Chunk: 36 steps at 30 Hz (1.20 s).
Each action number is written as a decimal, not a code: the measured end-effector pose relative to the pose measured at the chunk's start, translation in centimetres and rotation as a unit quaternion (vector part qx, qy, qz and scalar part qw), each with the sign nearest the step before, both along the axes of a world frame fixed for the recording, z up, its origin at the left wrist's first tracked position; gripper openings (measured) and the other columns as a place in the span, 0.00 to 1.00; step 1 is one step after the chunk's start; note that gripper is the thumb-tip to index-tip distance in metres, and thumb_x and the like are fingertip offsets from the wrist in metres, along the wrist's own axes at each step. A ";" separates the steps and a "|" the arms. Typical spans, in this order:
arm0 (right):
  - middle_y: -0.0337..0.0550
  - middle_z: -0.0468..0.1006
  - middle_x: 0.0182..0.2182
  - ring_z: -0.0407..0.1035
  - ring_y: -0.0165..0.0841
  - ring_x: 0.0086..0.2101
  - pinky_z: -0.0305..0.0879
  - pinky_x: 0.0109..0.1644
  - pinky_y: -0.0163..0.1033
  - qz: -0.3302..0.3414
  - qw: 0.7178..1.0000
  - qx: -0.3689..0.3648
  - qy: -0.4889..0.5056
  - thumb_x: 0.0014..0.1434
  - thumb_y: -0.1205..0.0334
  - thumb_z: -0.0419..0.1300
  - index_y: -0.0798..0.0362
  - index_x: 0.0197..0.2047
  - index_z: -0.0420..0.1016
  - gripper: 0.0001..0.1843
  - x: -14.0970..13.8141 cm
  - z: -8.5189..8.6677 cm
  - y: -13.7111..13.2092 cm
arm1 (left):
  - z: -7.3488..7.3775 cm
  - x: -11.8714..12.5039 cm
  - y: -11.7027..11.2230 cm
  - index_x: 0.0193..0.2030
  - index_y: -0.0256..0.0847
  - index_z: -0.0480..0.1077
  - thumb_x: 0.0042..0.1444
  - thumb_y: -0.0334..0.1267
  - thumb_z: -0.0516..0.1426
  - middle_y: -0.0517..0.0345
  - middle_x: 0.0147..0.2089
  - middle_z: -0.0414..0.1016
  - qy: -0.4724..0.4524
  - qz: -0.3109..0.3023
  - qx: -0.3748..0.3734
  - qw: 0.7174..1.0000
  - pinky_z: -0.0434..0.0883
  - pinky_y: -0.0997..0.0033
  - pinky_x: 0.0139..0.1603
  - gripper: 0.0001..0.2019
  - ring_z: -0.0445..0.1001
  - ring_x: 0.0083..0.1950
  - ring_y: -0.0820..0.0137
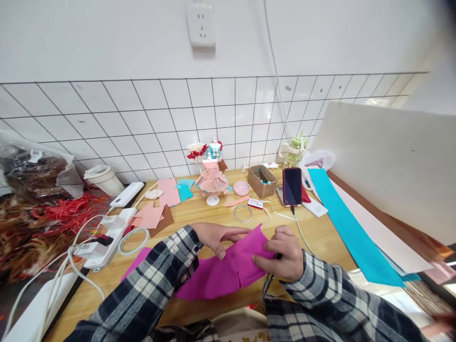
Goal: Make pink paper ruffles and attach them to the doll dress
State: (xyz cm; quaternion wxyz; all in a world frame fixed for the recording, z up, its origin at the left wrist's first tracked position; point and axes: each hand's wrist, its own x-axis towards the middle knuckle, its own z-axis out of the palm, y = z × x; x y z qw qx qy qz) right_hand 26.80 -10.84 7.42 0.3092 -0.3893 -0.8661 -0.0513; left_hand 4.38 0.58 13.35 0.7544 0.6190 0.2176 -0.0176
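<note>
A magenta sheet of paper [221, 270] lies on the wooden table [320, 232] right in front of me. My left hand [217, 237] rests on its upper edge, fingers stretched flat and pressing it down. My right hand [283, 254] is closed at the sheet's right edge, pinching the paper while gripping a dark tool, apparently scissors [269, 280], whose tip points down below the hand. Both forearms wear plaid sleeves.
Behind the sheet stand a small pink paper dress on a stand [212, 180], a clear ring [242, 213], a tape roll [133, 240], a cardboard box [261, 180] and a phone [292, 185]. Pink paper pieces [156, 209] and a power strip [107, 237] lie left; a long cyan sheet [349, 228] lies right.
</note>
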 end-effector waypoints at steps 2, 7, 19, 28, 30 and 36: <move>0.42 0.73 0.27 0.62 0.28 0.24 0.62 0.37 0.41 -0.011 1.000 0.007 0.007 0.63 0.56 0.56 0.38 0.31 0.82 0.14 0.2 -0.2 0.0 | -1.8 1.1 0.1 0.46 0.41 0.76 0.13 0.43 0.75 0.52 0.49 0.78 0.012 -0.031 -0.050 0.998 0.62 0.59 0.62 0.42 0.69 0.61 0.53; 0.38 0.72 0.28 0.61 0.26 0.24 0.60 0.36 0.39 0.031 0.993 0.103 0.041 0.61 0.62 0.60 0.36 0.35 0.81 0.11 1.1 -0.6 0.2 | -6.1 0.9 -0.4 0.35 0.40 0.79 0.18 0.48 0.74 0.53 0.39 0.81 0.060 -0.048 -0.089 0.993 0.71 0.57 0.51 0.31 0.78 0.43 0.54; 0.37 0.69 0.31 0.65 0.28 0.26 0.63 0.29 0.33 -0.105 0.879 -0.309 0.347 0.57 0.59 0.57 0.52 0.46 0.65 0.13 -1.4 -4.9 2.8 | -5.6 -4.3 -1.1 0.29 0.39 0.79 0.43 0.52 0.64 0.61 0.28 0.79 0.201 0.254 0.230 0.918 0.67 0.74 0.30 0.16 0.75 0.29 0.66; 0.34 0.72 0.21 0.55 0.24 0.12 0.46 0.15 0.30 0.003 0.732 -0.584 0.350 0.61 0.40 0.50 0.51 0.31 0.67 0.23 -3.0 -5.4 1.0 | -6.6 -2.9 -0.6 0.41 0.39 0.79 0.36 0.49 0.70 0.52 0.41 0.82 0.066 0.128 -0.045 0.989 0.72 0.62 0.48 0.24 0.78 0.40 0.60; 0.33 0.69 0.17 0.54 0.24 0.13 0.46 0.16 0.31 -0.013 0.737 -0.574 0.357 0.61 0.40 0.50 0.50 0.27 0.65 0.23 -3.0 -5.7 1.1 | -7.0 -2.3 -0.8 0.43 0.38 0.79 0.39 0.48 0.69 0.51 0.43 0.82 0.053 0.140 -0.043 0.988 0.70 0.63 0.50 0.24 0.78 0.42 0.60; 0.30 0.59 0.17 0.55 0.28 0.20 0.53 0.26 0.35 -0.062 0.797 -0.459 0.387 0.59 0.40 0.53 0.50 0.34 0.64 0.21 -2.6 -3.8 0.6 | -7.0 -2.1 -1.5 0.42 0.35 0.78 0.38 0.45 0.70 0.52 0.42 0.81 0.024 0.268 -0.004 0.963 0.70 0.66 0.48 0.23 0.77 0.42 0.62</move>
